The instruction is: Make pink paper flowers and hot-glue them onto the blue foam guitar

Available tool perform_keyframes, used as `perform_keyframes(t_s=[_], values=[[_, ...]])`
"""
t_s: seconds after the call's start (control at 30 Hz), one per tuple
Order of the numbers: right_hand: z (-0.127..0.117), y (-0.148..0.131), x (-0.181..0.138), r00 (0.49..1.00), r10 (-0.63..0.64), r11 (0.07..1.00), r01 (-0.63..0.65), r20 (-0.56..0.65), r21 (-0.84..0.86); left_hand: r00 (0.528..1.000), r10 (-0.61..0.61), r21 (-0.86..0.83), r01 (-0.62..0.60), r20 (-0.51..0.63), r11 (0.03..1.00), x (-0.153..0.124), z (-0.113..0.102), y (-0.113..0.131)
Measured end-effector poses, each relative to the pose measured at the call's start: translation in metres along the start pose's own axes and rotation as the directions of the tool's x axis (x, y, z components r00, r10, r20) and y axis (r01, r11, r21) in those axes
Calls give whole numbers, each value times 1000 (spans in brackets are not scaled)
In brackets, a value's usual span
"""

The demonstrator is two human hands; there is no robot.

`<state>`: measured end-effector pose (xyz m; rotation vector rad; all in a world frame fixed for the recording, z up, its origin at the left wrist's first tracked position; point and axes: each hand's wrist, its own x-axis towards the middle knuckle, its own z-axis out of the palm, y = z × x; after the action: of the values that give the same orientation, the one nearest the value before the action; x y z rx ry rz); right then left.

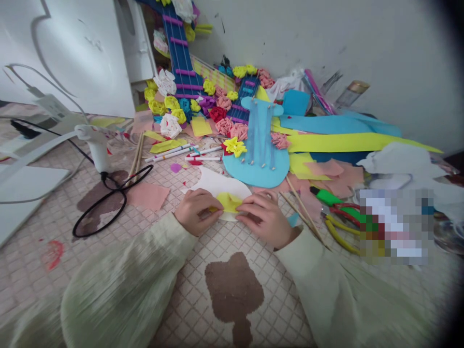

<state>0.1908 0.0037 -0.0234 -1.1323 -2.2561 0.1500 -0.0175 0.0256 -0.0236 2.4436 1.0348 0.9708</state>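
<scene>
Between my two hands is a small piece of yellow crepe paper [229,201]. My left hand [197,210] pinches its left edge, and my right hand [268,217] pinches the right edge. Under the paper lies a white cutout [217,181] with a curved outline, partly covered by my fingers. Just beyond it rests a light blue guitar-shaped cutout [257,171] with thin strings down its middle. A yellow paper flower [235,146] sits on that shape's left side, with pink paper flowers [280,140] at its right.
A white glue gun [97,147] with a looped black cord [99,232] stands at left. Decorated dark blue guitar shapes [181,58] lean at the back. Wooden sticks [304,212], yellow-handled scissors [340,234] and a green-handled tool [335,200] lie at right, near yellow and blue paper strips [348,143].
</scene>
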Motion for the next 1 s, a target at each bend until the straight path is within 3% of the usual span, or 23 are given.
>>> perform_keyframes(t_s=[0.27, 0.37, 0.5, 1.0], values=[[0, -3, 3, 999, 44, 999, -45, 22, 15, 998, 59, 19, -59, -4, 998, 0, 0, -1], [1, -3, 3, 997, 78, 996, -79, 13, 34, 999, 15, 78, -11, -42, 997, -1, 1, -1], [2, -4, 2, 992, 122, 991, -123, 18, 51, 999, -42, 102, 41, 12, 994, -1, 2, -1], [2, -17, 5, 950, 311, 948, -310, -6, 75, 991, -132, 42, 132, 0, 990, 0, 6, -5]])
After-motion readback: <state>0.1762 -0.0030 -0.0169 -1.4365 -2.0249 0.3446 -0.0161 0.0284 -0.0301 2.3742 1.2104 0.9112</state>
